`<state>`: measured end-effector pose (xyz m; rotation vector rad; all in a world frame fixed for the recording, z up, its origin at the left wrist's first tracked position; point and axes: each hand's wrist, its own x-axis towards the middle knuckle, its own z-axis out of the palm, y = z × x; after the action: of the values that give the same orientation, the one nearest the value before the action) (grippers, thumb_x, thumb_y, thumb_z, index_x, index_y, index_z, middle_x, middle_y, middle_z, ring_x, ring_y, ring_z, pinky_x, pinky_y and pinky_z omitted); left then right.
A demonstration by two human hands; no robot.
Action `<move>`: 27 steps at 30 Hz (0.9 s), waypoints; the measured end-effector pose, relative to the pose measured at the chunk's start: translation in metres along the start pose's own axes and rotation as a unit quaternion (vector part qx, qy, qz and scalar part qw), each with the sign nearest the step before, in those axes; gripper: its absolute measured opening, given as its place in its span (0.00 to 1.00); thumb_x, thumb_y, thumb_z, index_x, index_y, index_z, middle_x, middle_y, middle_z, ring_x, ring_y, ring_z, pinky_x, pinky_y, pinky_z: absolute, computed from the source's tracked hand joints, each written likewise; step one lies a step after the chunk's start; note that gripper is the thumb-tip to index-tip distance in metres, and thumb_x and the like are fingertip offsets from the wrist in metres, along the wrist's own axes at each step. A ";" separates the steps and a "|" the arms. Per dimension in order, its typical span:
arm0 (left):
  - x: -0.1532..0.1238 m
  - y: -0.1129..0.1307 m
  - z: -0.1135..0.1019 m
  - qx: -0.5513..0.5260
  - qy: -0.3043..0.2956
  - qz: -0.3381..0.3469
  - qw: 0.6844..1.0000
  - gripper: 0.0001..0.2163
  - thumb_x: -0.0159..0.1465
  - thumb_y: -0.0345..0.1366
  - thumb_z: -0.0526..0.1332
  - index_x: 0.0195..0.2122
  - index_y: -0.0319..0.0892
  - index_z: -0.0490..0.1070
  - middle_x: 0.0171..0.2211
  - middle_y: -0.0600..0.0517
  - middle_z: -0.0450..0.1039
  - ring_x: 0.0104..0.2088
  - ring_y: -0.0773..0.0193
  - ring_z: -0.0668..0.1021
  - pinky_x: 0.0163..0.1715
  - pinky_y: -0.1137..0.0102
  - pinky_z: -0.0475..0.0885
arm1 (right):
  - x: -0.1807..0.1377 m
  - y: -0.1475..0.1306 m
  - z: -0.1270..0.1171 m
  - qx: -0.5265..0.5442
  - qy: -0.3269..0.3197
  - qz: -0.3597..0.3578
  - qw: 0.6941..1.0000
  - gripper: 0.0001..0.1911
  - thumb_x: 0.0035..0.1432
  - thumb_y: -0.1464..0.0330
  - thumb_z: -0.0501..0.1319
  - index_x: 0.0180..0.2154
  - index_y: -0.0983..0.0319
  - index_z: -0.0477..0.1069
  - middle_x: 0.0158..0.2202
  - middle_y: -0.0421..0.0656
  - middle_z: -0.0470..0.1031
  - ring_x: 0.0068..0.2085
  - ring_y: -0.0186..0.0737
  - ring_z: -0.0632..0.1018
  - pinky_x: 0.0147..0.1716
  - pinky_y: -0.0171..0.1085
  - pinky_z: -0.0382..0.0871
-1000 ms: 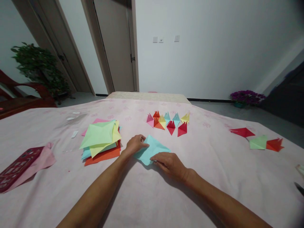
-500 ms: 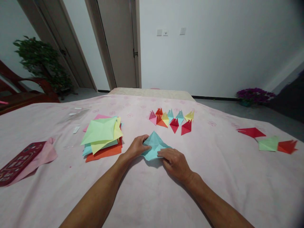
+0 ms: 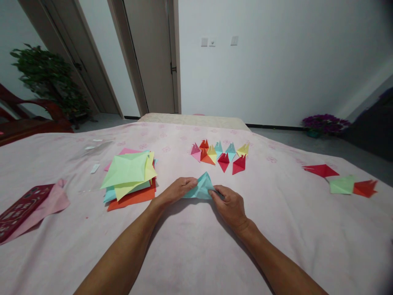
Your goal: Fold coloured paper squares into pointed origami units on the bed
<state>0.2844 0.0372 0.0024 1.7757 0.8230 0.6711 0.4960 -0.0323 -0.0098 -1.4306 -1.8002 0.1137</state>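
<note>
A light-blue sheet of origami paper (image 3: pixel 202 187), creased and partly folded to a peak, is held between both hands over the pink cloth. My left hand (image 3: pixel 181 189) grips its left side, fingers along the upper edge. On the right side, my right hand (image 3: pixel 229 205) pinches the paper between thumb and curled fingers. Just beyond stands a group of folded paper cranes in several colours, among them a red crane (image 3: pixel 239 164), a pink crane (image 3: pixel 195 150) and a yellow crane (image 3: pixel 243 150).
Left of my hands lies a stack of coloured paper sheets (image 3: pixel 125 170), with a clear plastic bag (image 3: pixel 92 180) beside it. A dark red patterned packet (image 3: pixel 24 209) rests on pink paper at far left. At right lie red (image 3: pixel 322 170), green (image 3: pixel 342 185) and orange (image 3: pixel 364 188) folded papers.
The blue paper has gone from lying more spread out to being folded narrower, its lower part drawn up. My right hand has turned from lying over the paper to pinching its right side.
</note>
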 end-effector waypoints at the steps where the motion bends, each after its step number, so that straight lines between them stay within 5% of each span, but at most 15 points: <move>1: 0.000 0.001 0.001 0.006 -0.004 0.004 1.000 0.20 0.62 0.52 0.60 0.38 0.37 0.76 0.30 0.51 0.70 0.29 0.66 0.68 0.28 0.72 0.61 | 0.001 0.000 -0.001 -0.002 -0.004 0.010 1.000 0.08 0.62 0.65 0.59 0.35 0.59 0.76 0.33 0.41 0.81 0.34 0.41 0.80 0.36 0.36 0.69; 4: 0.000 0.000 0.005 0.012 0.009 -0.003 1.000 0.21 0.53 0.41 0.70 0.45 0.38 0.74 0.35 0.50 0.73 0.31 0.66 0.70 0.30 0.73 0.63 | 0.001 0.000 -0.002 0.006 -0.015 0.036 0.999 0.10 0.63 0.63 0.57 0.35 0.59 0.75 0.31 0.41 0.80 0.33 0.41 0.79 0.34 0.36 0.68; 8: 0.000 -0.005 0.008 0.003 0.041 -0.033 0.999 0.14 0.52 0.32 0.67 0.40 0.36 0.73 0.28 0.53 0.70 0.25 0.69 0.68 0.25 0.75 0.61 | 0.003 0.000 -0.003 0.042 -0.042 0.055 0.997 0.10 0.59 0.63 0.61 0.42 0.57 0.75 0.39 0.41 0.81 0.38 0.42 0.80 0.40 0.37 0.70; 12: 0.000 -0.008 0.006 -0.033 0.037 -0.051 0.997 0.13 0.52 0.33 0.67 0.38 0.36 0.72 0.27 0.53 0.70 0.24 0.69 0.70 0.24 0.75 0.61 | 0.008 -0.001 -0.006 0.014 -0.073 0.071 0.995 0.24 0.52 0.66 0.65 0.53 0.55 0.71 0.47 0.42 0.80 0.44 0.46 0.79 0.45 0.42 0.70; 18: 0.001 -0.011 0.003 -0.090 0.028 -0.047 0.994 0.11 0.51 0.36 0.69 0.33 0.34 0.73 0.25 0.51 0.71 0.25 0.68 0.70 0.27 0.73 0.63 | 0.012 0.007 -0.007 0.055 -0.081 0.116 0.988 0.20 0.51 0.66 0.64 0.49 0.54 0.75 0.44 0.41 0.81 0.41 0.45 0.79 0.43 0.42 0.72; 27: -0.002 -0.004 -0.008 -0.067 0.012 -0.083 0.994 0.14 0.50 0.41 0.70 0.30 0.34 0.75 0.22 0.52 0.72 0.24 0.67 0.71 0.27 0.72 0.62 | 0.016 0.017 -0.002 0.288 -0.051 0.170 0.941 0.22 0.49 0.65 0.66 0.47 0.63 0.75 0.34 0.43 0.81 0.33 0.41 0.79 0.33 0.37 0.74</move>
<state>0.2767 0.0412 0.0007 1.5632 0.9090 0.6241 0.5101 -0.0134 -0.0086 -1.2944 -1.4082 0.8369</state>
